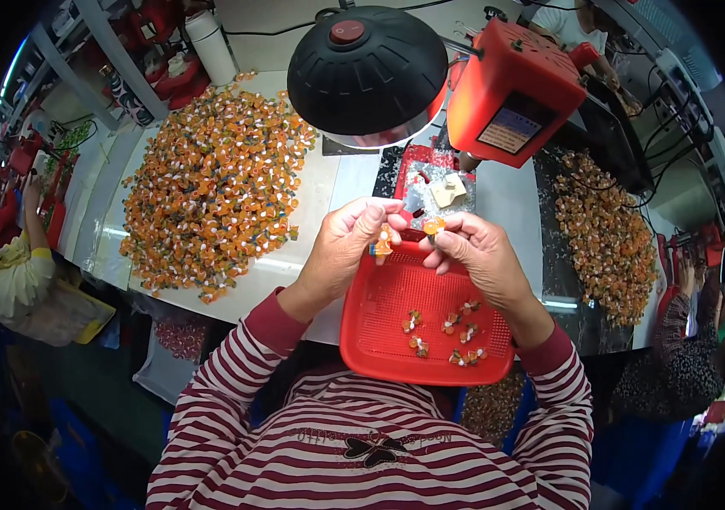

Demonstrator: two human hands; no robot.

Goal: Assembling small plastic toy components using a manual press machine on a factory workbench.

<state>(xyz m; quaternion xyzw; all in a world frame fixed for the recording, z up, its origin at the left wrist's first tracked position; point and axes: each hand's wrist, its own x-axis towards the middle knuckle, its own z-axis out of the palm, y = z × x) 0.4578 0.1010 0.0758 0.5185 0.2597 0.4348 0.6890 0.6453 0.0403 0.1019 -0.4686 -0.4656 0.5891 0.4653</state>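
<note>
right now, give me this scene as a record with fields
left hand: holds small orange plastic-looking figure
right hand: holds small yellow-orange piece
nearer the body: red rectangular plastic basket, several small multicoloured pieces inside
beyond hands: black domed lamp, boxy red machine
left side: large heap of mostly orange pieces
right side: smaller heap of similar pieces

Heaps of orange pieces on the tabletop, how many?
2: a larger heap out to the left of the left hand, and a smaller heap out to the right of the right hand. Others could be hidden behind the black lamp.
</note>
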